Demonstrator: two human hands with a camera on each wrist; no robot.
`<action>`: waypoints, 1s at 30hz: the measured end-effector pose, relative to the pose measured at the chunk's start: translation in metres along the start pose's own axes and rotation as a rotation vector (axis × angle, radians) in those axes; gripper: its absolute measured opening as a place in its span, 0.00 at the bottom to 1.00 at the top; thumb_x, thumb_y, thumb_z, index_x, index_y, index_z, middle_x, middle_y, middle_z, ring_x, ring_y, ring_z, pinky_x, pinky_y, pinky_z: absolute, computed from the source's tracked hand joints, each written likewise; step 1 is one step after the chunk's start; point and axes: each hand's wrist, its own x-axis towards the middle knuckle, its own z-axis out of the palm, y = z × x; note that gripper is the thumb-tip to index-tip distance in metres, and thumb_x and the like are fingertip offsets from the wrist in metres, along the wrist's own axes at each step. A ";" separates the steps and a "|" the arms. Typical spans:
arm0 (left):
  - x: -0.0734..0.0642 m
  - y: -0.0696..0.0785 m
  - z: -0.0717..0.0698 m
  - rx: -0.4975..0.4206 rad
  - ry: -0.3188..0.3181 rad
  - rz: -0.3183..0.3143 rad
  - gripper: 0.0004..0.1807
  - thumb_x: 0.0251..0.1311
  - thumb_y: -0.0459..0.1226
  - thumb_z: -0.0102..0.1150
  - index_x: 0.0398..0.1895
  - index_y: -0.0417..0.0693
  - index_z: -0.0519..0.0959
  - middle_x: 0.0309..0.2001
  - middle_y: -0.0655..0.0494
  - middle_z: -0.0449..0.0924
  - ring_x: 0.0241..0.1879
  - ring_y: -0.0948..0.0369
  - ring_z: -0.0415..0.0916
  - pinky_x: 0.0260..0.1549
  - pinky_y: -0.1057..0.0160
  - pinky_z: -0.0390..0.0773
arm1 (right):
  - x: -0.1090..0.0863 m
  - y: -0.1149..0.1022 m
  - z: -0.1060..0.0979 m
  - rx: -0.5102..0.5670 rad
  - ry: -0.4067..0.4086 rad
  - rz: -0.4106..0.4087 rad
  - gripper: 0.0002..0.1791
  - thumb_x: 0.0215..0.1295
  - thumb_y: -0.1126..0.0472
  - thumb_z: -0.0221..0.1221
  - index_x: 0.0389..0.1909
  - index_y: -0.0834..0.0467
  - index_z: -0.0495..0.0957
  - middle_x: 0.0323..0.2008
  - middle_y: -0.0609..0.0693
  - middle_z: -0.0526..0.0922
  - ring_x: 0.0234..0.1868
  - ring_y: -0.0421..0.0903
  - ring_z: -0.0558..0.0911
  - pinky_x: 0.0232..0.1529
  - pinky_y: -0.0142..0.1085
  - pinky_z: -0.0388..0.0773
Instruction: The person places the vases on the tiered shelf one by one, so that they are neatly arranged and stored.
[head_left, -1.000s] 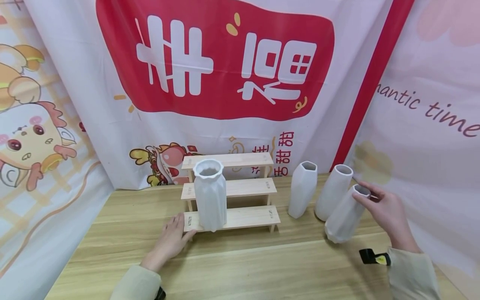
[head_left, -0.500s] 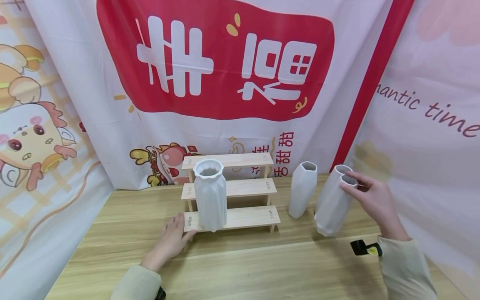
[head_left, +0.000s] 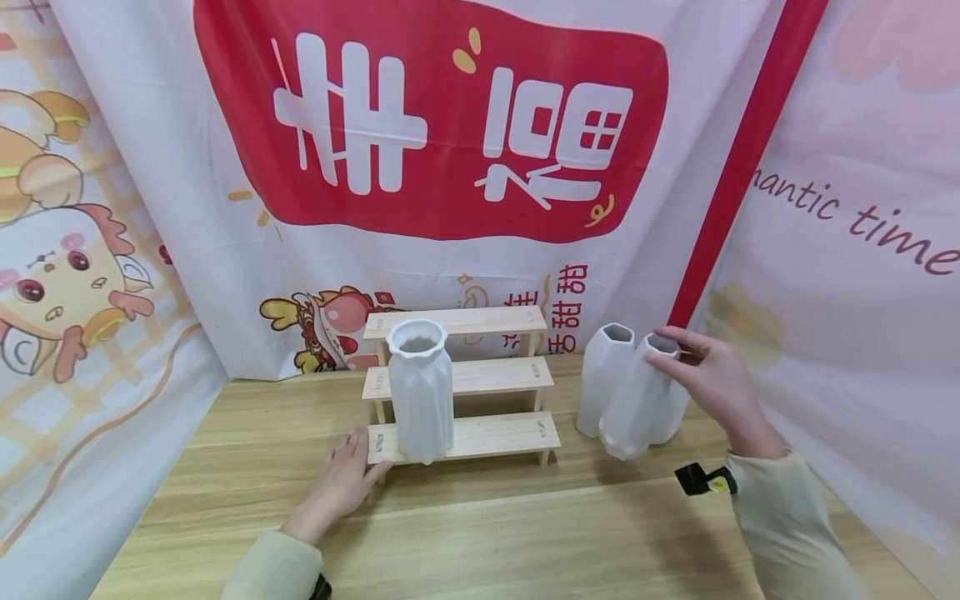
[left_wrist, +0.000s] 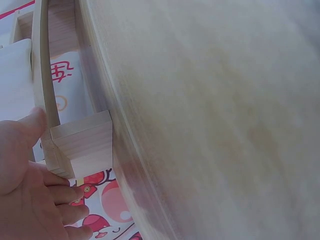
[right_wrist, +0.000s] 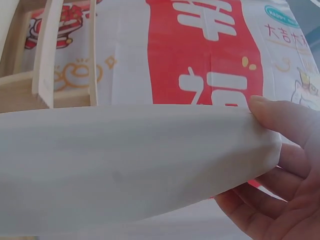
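My right hand (head_left: 712,375) pinches a white faceted vase (head_left: 633,408) by its rim, with the vase tilted and its foot toward the left. In the right wrist view, the thumb lies along one side of the vase's mouth end and the fingers along the other. Behind it, a second white vase (head_left: 678,410) is mostly hidden; a third white vase (head_left: 596,387) stands beside them. My left hand (head_left: 339,479) holds the left end of a three-step wooden display stand (head_left: 498,433), thumb at the front corner. A fluted white vase (head_left: 422,400) stands on the lowest step.
The stand's middle step (head_left: 498,375) and top step (head_left: 487,318) rise behind the fluted vase. Printed cloth (head_left: 450,267) hangs right behind the wood-grain table (head_left: 480,542), with more cloth (head_left: 847,350) close along the right side.
My right hand has carried the held vase leftward and slightly up, past the front of the second vase, until it overlaps the third. My left hand and the stand have stayed put.
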 end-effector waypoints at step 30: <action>0.000 0.000 -0.001 0.009 -0.006 0.003 0.40 0.67 0.47 0.46 0.65 0.22 0.46 0.65 0.25 0.47 0.64 0.34 0.44 0.60 0.38 0.45 | 0.030 -0.051 0.072 0.172 -0.178 -0.069 0.24 0.54 0.58 0.66 0.52 0.62 0.78 0.43 0.56 0.81 0.35 0.48 0.80 0.36 0.36 0.80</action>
